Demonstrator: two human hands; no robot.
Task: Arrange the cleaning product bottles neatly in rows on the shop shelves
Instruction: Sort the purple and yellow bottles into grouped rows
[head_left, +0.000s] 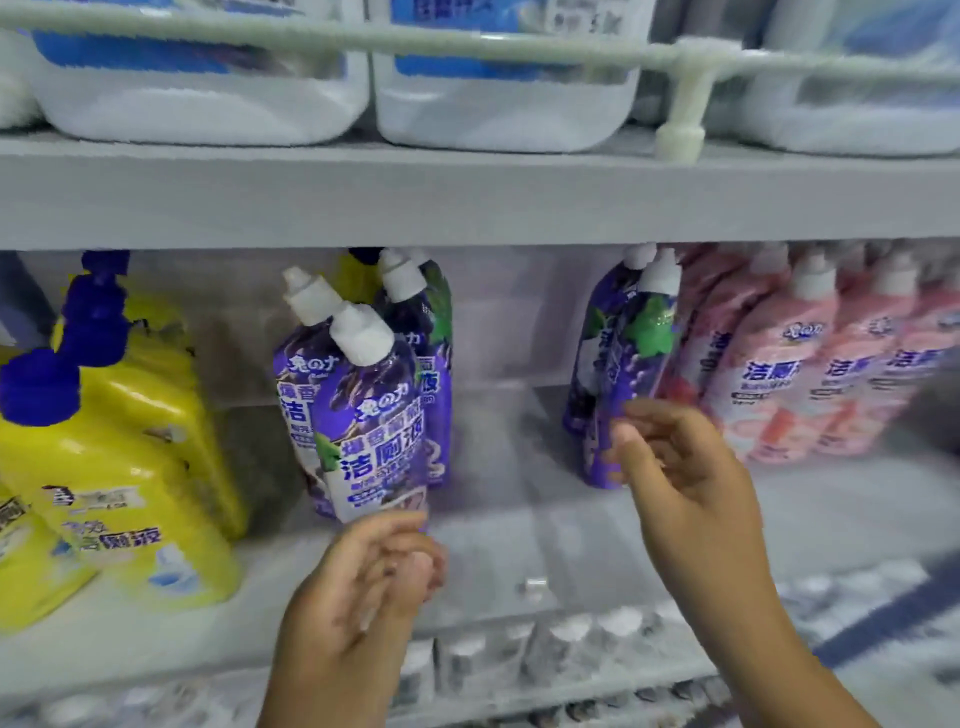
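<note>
While both hands' fingers hang loose, purple bottles (374, 415) crowd the grey shelf (519, 545).

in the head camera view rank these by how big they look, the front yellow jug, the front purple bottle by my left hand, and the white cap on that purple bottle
1. Front yellow jug, largest, though it sits nearest the camera and is partly cut off.
2. Front purple bottle.
3. Its white cap, clearly smallest.

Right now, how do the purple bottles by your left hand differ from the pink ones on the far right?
The purple bottles stand in a loose, tilted cluster with bare shelf around them; the pink bottles are packed tightly in rows. Purple carries a dark grape-coloured label, pink a pale one. Both have white angled caps and blue lettering.
</note>
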